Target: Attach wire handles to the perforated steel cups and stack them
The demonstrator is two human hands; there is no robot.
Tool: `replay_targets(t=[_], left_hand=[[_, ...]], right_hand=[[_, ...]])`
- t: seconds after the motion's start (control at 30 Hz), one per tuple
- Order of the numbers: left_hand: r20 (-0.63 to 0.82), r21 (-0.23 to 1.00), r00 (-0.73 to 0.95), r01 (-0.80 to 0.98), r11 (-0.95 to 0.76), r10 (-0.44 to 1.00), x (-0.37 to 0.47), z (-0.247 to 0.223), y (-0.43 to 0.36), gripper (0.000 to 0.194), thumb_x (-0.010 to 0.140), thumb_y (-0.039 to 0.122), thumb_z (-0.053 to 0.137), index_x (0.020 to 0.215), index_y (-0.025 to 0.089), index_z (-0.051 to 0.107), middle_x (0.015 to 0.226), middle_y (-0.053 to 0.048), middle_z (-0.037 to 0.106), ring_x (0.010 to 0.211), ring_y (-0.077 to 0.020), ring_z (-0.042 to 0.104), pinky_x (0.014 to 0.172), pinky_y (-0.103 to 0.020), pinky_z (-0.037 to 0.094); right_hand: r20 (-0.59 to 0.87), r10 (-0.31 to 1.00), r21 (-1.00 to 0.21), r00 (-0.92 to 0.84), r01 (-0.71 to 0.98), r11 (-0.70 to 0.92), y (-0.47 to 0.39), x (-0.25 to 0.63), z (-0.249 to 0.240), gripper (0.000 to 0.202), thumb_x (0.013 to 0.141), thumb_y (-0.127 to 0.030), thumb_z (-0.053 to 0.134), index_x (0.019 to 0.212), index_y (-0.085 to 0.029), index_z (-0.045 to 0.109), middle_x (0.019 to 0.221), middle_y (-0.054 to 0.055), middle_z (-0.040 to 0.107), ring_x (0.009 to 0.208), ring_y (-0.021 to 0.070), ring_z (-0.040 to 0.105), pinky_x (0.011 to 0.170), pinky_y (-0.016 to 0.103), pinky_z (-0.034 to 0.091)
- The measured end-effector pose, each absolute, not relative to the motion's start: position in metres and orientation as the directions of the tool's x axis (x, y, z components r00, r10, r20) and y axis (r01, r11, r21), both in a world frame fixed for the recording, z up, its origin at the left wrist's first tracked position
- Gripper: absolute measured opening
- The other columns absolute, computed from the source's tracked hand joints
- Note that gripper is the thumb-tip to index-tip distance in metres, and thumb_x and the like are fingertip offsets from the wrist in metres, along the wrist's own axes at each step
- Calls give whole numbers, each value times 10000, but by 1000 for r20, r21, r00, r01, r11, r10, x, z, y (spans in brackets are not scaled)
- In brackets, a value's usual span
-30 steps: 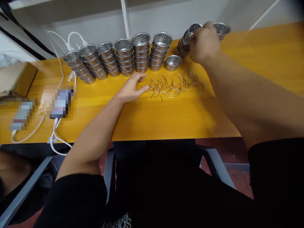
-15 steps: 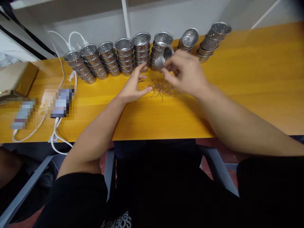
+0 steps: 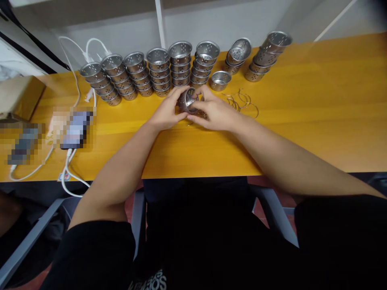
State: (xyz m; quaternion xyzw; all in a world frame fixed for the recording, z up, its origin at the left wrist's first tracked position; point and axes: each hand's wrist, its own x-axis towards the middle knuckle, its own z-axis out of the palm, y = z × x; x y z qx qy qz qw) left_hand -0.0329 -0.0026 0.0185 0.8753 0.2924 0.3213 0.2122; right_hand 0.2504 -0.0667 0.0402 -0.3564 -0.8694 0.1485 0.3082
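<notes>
A pale grey wall (image 3: 217,24) stands behind a glossy yellow-brown wooden table (image 3: 211,155), with a white upright strip (image 3: 160,24) against it. Below the table show grey chair arms (image 3: 273,209) and a reddish floor (image 3: 260,213). Light glints softly off the tabletop.

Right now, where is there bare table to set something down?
The table is bare right of the rightmost cup stack and between both forearms. Crowded: the row of cup stacks, the wires by the right hand, the left end with phone and cables.
</notes>
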Motion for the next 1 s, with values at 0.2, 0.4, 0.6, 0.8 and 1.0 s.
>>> replay_targets(t=[0.2, 0.4, 0.6, 0.8, 1.0], left_hand=[[421, 581, 602, 395, -712, 678, -37, 19, 2, 1078, 1055, 892, 926, 1893, 302, 591, 1920, -198, 650, 1860, -510, 585, 1598, -685, 503], [402, 592, 601, 405, -697, 691, -35, 21, 2, 1104, 1006, 925, 980, 1867, 328, 633, 1901, -192, 663, 1880, -541, 553, 1609, -713, 479], [395, 590, 615, 399, -702, 682, -34, 22, 0, 1047, 1030, 850, 982, 1868, 331, 631, 1913, -186, 653, 1864, -522, 575, 1580, -692, 530], [402, 569, 620, 408, -714, 674, -33, 22, 0, 1007, 1061, 837, 961, 1854, 316, 624, 1910, -200, 658, 1864, -515, 573, 1594, -685, 509], [446, 545, 589, 418, -726, 674, -43, 7, 16, 1063, 1038, 874, 971, 1843, 287, 599, 1861, -207, 674, 1813, -511, 628, 1578, -675, 517]], right_hand=[[458, 742, -488, -489, 560, 670, -64, 259, 41, 410, 1173, -703, 978, 1420, -387, 896, 1624, 156, 719, 1565, 543, 697, 1425, 829, 568], [426, 785, -521, -451, 586, 620, -63, 258, 44, 497, 1137, -747, 1018, 1483, -420, 874, 1576, 148, 763, 1595, 565, 679, 1417, 850, 575], [445, 778, -529, -444, 570, 628, -60, 261, 40, 423, 1168, -729, 989, 1418, -402, 888, 1515, 142, 787, 1534, 549, 716, 1385, 852, 595], [463, 786, -535, -410, 577, 617, -60, 260, 37, 414, 1165, -754, 982, 1410, -428, 907, 1449, 138, 808, 1491, 542, 734, 1358, 857, 623], [487, 731, -584, -479, 443, 680, -58, 259, 27, 442, 1202, -786, 944, 1220, -345, 912, 1431, 143, 850, 1424, 497, 801, 1323, 764, 652]])
